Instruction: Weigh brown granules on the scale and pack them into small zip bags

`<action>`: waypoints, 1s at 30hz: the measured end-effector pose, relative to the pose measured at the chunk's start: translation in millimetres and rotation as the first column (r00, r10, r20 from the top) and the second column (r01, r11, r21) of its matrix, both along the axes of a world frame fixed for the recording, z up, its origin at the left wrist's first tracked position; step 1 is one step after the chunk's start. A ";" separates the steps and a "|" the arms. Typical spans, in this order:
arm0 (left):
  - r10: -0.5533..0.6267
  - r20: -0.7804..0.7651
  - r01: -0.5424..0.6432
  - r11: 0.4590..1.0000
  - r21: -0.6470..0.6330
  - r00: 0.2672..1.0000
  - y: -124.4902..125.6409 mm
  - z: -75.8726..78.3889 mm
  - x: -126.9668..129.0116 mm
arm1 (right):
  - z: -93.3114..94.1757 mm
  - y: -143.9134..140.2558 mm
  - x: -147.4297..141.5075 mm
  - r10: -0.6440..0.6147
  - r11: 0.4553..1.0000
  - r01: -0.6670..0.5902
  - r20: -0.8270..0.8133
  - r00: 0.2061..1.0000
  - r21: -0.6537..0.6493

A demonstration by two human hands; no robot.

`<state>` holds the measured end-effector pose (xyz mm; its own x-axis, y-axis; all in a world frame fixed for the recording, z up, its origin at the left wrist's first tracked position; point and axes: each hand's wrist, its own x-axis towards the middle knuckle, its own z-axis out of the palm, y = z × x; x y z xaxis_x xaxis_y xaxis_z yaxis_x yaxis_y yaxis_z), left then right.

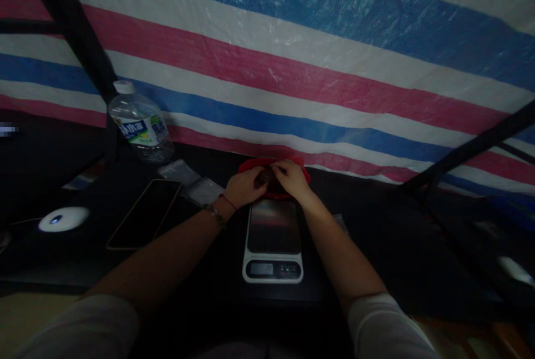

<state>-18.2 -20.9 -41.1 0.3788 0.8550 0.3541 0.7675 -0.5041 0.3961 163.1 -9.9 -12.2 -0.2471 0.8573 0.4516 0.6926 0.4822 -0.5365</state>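
My left hand (243, 188) and my right hand (294, 180) reach forward over a red bag or dish (251, 164) just behind a kitchen scale (274, 226). Between my fingers lies a dark brown, lumpy mass (268, 177); its kind is too dim to make out. The fingers of both hands are curled in on this mass from either side. The scale has a white body, a bare metal plate and a lit display at its near end. My left wrist wears a red string and a beaded bracelet (215, 212).
Left of the scale are clear plastic bags (190, 180), a phone (145, 214) and a white mouse-like device (64, 219). A large plastic bottle (141, 125) stands behind them. A striped tarp (292, 69) closes off the back, with dark frame bars (71, 19) at the sides.
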 end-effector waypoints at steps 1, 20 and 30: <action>-0.004 0.009 0.004 1.000 0.009 1.000 0.2 -0.4 -0.2 | 0.8 -0.4 1.1 0.009 1.000 -0.009 -0.011 1.000 -0.007; -0.097 0.455 -0.046 0.955 0.292 0.885 18.4 -17.9 -13.1 | 58.9 -59.2 -14.8 0.437 0.851 -0.243 0.372 0.819 -0.466; -0.131 0.458 0.018 0.970 0.243 0.879 15.7 -18.4 -12.0 | 62.3 -60.6 -13.9 0.401 0.875 -0.333 0.141 0.905 -0.350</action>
<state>-30.1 -5.2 -59.4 0.1801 0.7070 0.6839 0.4774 -0.6707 0.5677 149.3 -70.5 50.1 -0.6285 0.7733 0.0833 0.6075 0.5549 -0.5683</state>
